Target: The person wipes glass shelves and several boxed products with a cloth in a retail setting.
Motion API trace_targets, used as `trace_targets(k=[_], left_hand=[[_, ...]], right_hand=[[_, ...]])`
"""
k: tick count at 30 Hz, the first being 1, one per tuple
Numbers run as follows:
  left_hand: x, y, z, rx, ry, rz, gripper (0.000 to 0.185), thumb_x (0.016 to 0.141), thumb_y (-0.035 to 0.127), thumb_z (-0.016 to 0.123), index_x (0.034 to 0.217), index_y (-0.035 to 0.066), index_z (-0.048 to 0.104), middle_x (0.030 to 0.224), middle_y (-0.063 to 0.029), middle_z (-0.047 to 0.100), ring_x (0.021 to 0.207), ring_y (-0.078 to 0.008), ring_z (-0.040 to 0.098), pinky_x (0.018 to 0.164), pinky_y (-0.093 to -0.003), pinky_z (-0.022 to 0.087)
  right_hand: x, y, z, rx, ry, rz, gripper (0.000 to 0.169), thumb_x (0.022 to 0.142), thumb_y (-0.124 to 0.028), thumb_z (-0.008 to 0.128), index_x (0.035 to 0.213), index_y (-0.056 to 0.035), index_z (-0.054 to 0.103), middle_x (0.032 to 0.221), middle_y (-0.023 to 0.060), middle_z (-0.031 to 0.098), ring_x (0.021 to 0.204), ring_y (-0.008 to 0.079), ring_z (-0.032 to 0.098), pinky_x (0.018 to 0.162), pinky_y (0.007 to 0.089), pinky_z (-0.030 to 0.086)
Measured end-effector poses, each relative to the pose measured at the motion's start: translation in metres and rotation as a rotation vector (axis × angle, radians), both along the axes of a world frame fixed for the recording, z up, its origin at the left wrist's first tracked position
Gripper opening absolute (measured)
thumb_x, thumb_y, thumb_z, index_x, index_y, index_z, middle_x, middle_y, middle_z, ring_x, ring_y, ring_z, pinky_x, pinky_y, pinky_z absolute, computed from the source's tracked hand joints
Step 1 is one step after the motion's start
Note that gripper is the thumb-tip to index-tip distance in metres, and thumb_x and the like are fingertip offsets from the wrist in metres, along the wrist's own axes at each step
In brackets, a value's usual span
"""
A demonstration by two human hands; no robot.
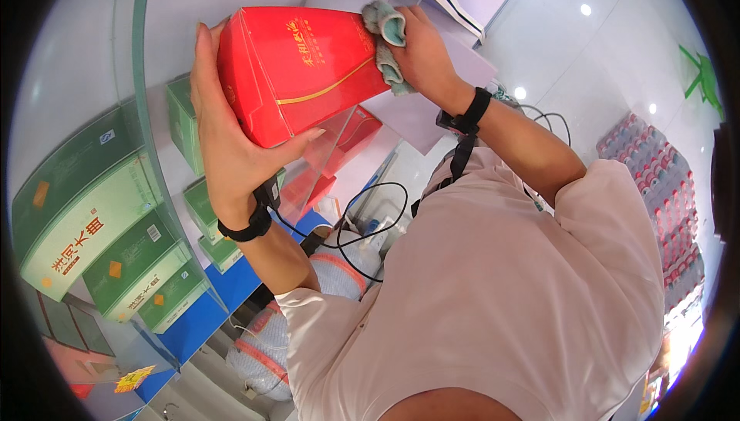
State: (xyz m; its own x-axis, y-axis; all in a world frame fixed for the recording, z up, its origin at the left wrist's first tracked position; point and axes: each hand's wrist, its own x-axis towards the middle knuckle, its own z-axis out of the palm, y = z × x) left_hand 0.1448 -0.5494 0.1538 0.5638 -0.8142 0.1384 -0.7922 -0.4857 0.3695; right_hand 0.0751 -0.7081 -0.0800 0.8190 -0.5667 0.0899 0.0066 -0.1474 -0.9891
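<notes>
A glossy red carton with gold lettering and a curved gold stripe is held up in front of the shelves. My left hand grips it around its left end, with the thumb along the lower edge. At the opposite end, my right hand holds a bunched grey-green cloth against the carton. The cloth is pinched in the fingers and covers that end. Black straps with small devices circle both wrists.
Green boxes are stacked on a glass-edged shelf at left. Red boxes sit below the held carton. A black cable loops from my left wrist. Wrapped bundles lie lower down. Shrink-wrapped bottle packs stand on the floor at right.
</notes>
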Motion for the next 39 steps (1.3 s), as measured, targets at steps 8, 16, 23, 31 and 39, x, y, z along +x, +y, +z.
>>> trace_targets(k=[8,16,23,31,39], left_hand=[[-0.002,0.003,-0.004,-0.011,0.014,0.027,0.137,0.052,0.030,0.097,0.162,0.002,0.020,0.154,-0.0206,0.045,0.136,-0.0385,0.049,0.112,-0.0476,0.041],[-0.003,0.004,-0.001,-0.052,0.063,0.010,0.136,0.053,0.026,0.097,0.162,0.001,0.019,0.156,-0.0195,0.042,0.136,-0.0348,0.050,0.113,-0.0451,0.042],[-0.001,0.003,-0.006,-0.114,0.155,0.008,0.135,0.053,0.033,0.098,0.162,0.003,0.023,0.156,-0.0197,0.042,0.139,-0.0348,0.047,0.114,-0.0457,0.042],[0.006,0.010,-0.002,-0.013,-0.018,-0.042,0.125,0.062,0.058,0.090,0.158,0.002,0.033,0.156,-0.0203,0.042,0.140,-0.0381,0.044,0.114,-0.0488,0.039],[-0.003,-0.004,0.009,0.154,-0.153,-0.013,0.106,0.089,0.079,0.050,0.157,-0.001,0.034,0.160,-0.0224,0.038,0.149,-0.0435,0.030,0.122,-0.0532,0.023]], right_hand=[[0.005,0.005,0.106,0.091,-0.373,0.017,0.035,0.087,-0.011,0.070,0.121,-0.0037,0.067,0.113,0.0184,0.062,0.102,0.0404,0.064,0.090,0.0420,0.053],[-0.041,0.007,0.067,0.043,-0.534,0.248,0.055,0.072,0.006,0.070,0.125,-0.0072,0.067,0.123,0.0147,0.056,0.110,0.0370,0.062,0.087,0.0406,0.054],[0.009,-0.006,-0.033,-0.198,-0.015,0.000,0.031,0.084,-0.005,0.065,0.115,-0.0024,0.068,0.114,0.0216,0.064,0.100,0.0448,0.064,0.087,0.0481,0.055],[0.001,0.003,0.080,0.016,-0.351,-0.006,0.035,0.085,-0.013,0.071,0.120,-0.0069,0.071,0.115,0.0173,0.063,0.096,0.0398,0.068,0.083,0.0444,0.057],[-0.046,0.013,0.046,0.019,-0.510,0.220,0.048,0.078,-0.007,0.077,0.125,-0.0063,0.065,0.126,0.0138,0.056,0.110,0.0318,0.062,0.091,0.0394,0.053]])
